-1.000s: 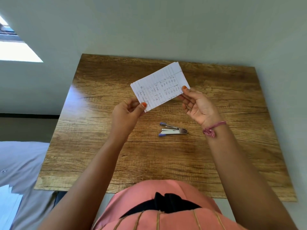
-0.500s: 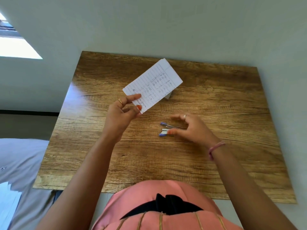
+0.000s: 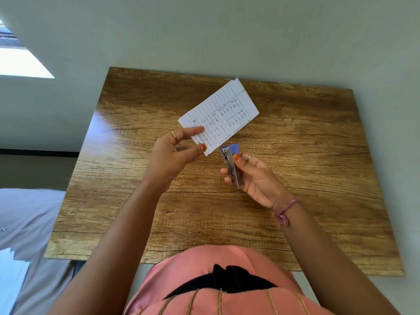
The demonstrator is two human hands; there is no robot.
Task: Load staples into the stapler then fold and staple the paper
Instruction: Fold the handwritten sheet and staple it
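The left hand [image 3: 173,153] holds the folded paper [image 3: 221,114] above the wooden table [image 3: 295,155]; the thumb and the forefinger pinch its near left corner, the forefinger lies on the upper face and the thumb, with an orange nail, presses from below; a gold ring sits on one finger of this hand. The paper is white and lined, with handwritten rows of small figures; it is tilted, its far end points away and to the right, and it does not touch the table. The right hand [image 3: 256,176] grips the small stapler [image 3: 230,165] just beside the near edge of the paper; the fingers are curled round the metal body, the thumb rests on the upper side, and the blue front end points toward the paper; the stapler is lifted off the table and does not touch the paper. A pink thread bracelet [image 3: 285,211] is tied round the right wrist; a silver ring is on one finger of the right hand. Below, the person's pink garment [image 3: 216,289] with a dark bow shows at the near edge of the table.
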